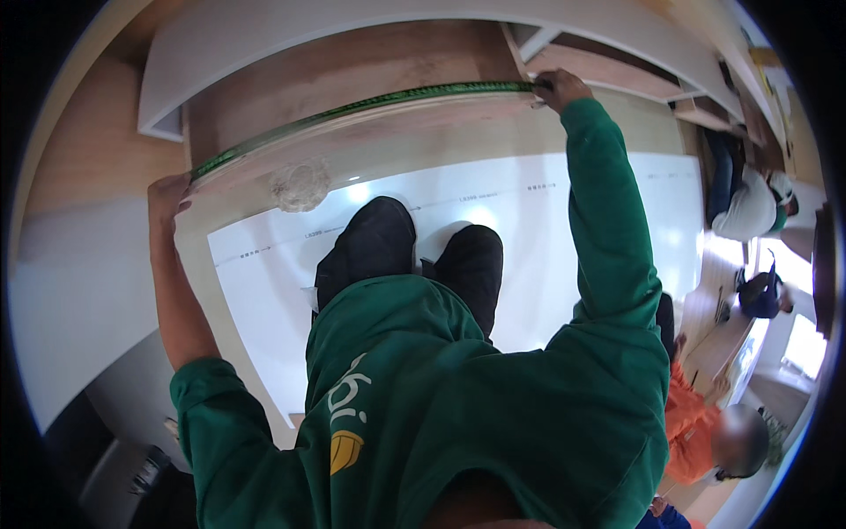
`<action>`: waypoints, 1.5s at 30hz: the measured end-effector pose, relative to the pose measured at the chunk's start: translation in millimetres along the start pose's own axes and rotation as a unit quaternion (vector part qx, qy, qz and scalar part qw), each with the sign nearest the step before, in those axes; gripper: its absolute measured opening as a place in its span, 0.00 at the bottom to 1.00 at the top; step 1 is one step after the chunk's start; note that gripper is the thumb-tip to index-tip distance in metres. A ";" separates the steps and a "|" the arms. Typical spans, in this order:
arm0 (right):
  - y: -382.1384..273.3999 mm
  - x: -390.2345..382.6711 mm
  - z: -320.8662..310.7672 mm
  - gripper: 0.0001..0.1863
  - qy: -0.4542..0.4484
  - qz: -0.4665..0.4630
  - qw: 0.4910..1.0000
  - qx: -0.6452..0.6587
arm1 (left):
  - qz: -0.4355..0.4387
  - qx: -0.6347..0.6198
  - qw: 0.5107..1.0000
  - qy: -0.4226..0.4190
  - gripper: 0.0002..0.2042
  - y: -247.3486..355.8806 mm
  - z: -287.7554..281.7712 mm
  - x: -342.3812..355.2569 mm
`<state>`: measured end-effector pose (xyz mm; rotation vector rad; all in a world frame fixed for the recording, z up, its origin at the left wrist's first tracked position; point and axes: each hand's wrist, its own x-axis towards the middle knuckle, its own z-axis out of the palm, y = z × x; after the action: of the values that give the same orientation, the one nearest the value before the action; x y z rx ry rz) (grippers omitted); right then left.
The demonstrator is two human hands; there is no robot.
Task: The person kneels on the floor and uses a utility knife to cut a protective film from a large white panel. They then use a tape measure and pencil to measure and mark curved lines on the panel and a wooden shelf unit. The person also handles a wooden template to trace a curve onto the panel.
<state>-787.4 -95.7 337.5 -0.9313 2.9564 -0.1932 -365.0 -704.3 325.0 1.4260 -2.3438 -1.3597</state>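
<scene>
A long green strip with dark markings, which looks like a tape measure blade (361, 103), is stretched between my two hands. It runs along the near edge of an open wooden compartment (423, 55). My left hand (167, 198) is closed at the strip's left end, by the compartment's corner. At the right end my right hand (564, 89) pinches the strip with curled fingers. Both arms are reached out wide. A pale wooden board (370, 132) forms the edge under the strip.
White sheeting (538, 212) with printed lines lies under my feet. A crumpled, see-through wad (301, 186) sits near the board. White cabinet panels (291, 40) border the compartment. On the right are a person in orange (692, 419) and others farther off.
</scene>
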 end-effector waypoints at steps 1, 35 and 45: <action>-3.4 1.1 -1.9 0.17 -0.027 0.021 0.999 0.001 | -0.015 0.003 1.000 0.018 0.14 3.0 1.8 -3.1; -10.7 9.6 -13.6 0.16 -0.136 0.060 0.988 -0.043 | -0.063 0.038 0.996 0.055 0.12 2.8 5.8 -3.9; -9.5 9.1 -12.4 0.18 -0.127 0.055 0.988 -0.062 | -0.062 0.027 0.997 0.042 0.13 -2.7 2.6 -1.6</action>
<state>-790.3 -107.3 351.1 -0.7375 2.7968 0.1071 -363.5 -701.9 322.0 1.6347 -2.2923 -1.2461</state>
